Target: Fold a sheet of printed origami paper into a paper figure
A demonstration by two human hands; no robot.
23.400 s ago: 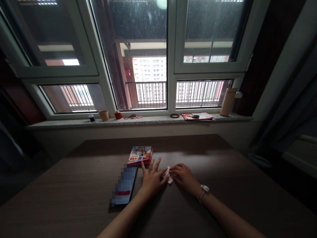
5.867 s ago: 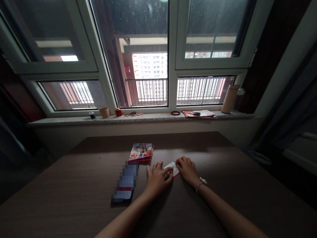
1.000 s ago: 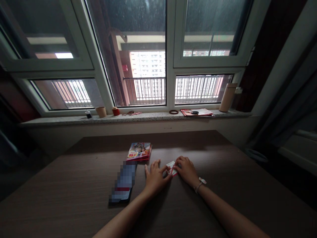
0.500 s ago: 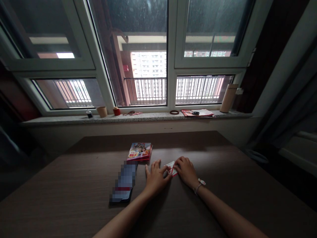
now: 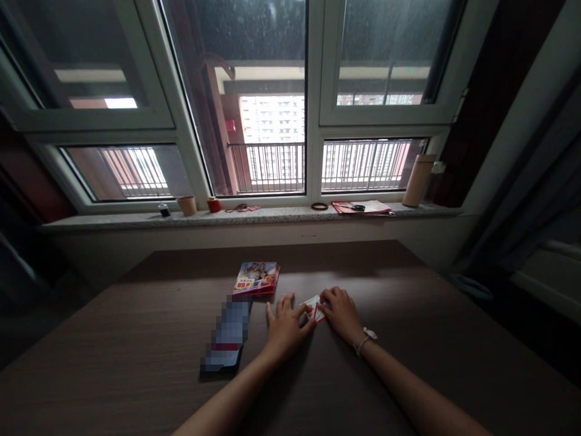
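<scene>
The folded paper (image 5: pixel 314 307) lies flat on the table (image 5: pixel 408 339) between both hands. Left hand (image 5: pixel 285 327) and right hand (image 5: pixel 341 313) pinch its edges with their fingertips, fingers loosely curled.

A single head-worn camera looks forward and down from the person's seat. It faces the window (image 5: pixel 272 97) and windowsill (image 5: pixel 254 217) across the tabletop (image 5: pixel 136 363). Both forearms reach in from the bottom edge, with the hands near the middle of the frame. The wide lens bends the window frames.
</scene>
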